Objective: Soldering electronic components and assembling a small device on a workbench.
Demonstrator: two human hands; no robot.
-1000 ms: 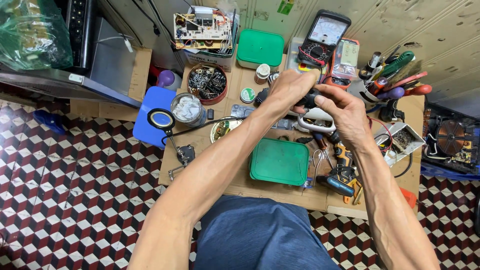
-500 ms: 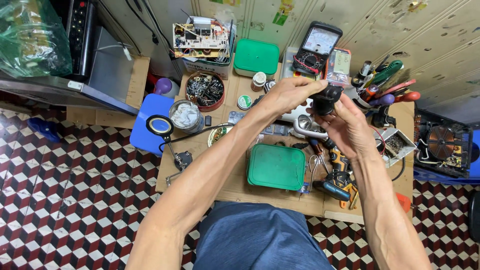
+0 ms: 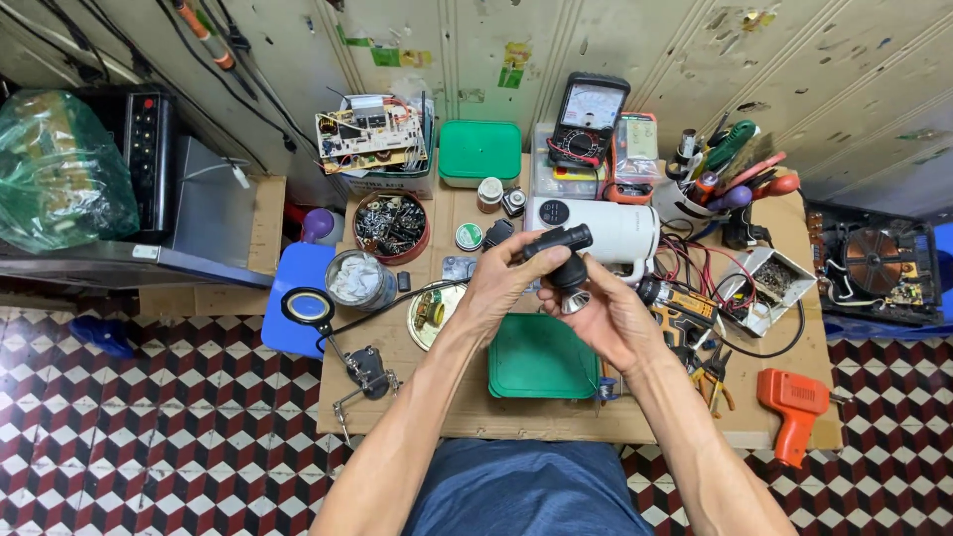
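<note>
Your left hand (image 3: 501, 288) grips the dark barrel of a black flashlight (image 3: 562, 260) from above, fingers curled around it, while your right hand (image 3: 608, 320) cups its flared head from below, thumb and fingers closed on the shiny reflector end (which points down toward you). You hold the flashlight above the middle of the wooden table (image 3: 467, 412), just over the green lid (image 3: 541, 357) lying flat there. Right behind your hands lies a white kettle (image 3: 615, 230) on its side, and behind that an analog multimeter (image 3: 589, 121) leans against the wall. To the left sit a round tin of small metal parts (image 3: 391, 225) and a magnifier on a stand (image 3: 306, 307). An orange glue gun (image 3: 794, 399) lies near the table's right corner.
</note>
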